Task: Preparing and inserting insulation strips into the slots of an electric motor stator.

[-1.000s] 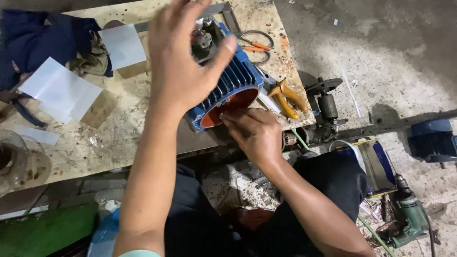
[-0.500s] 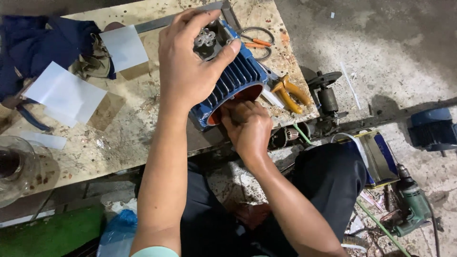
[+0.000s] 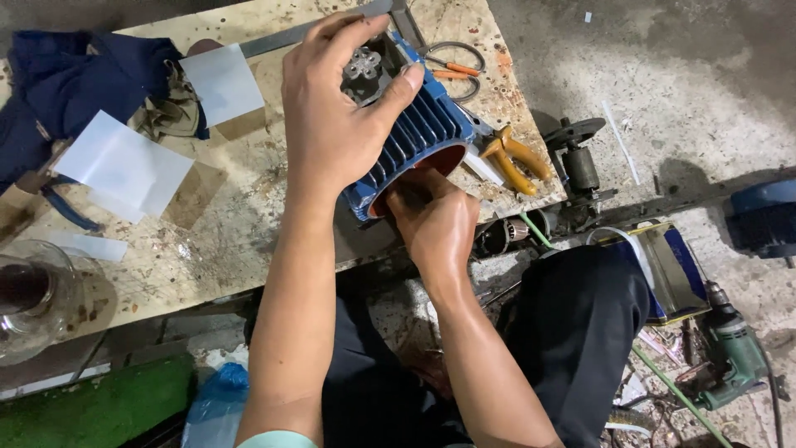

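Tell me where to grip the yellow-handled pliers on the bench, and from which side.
Take the pliers by the two yellow handles, coming from above on the right, bench-edge side. The handles lie flat, splayed and bare toward that edge, while the jaw end points at the blue motor housing, which the left hand holds.

Blue ribbed painted-metal motor housing [image 3: 419, 137] on a rough, stained wooden bench [image 3: 232, 241].

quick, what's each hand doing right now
Left hand: closed over the top of the blue finned motor housing, gripping it.
Right hand: fingers reach into the housing's open end; cannot tell if holding anything.
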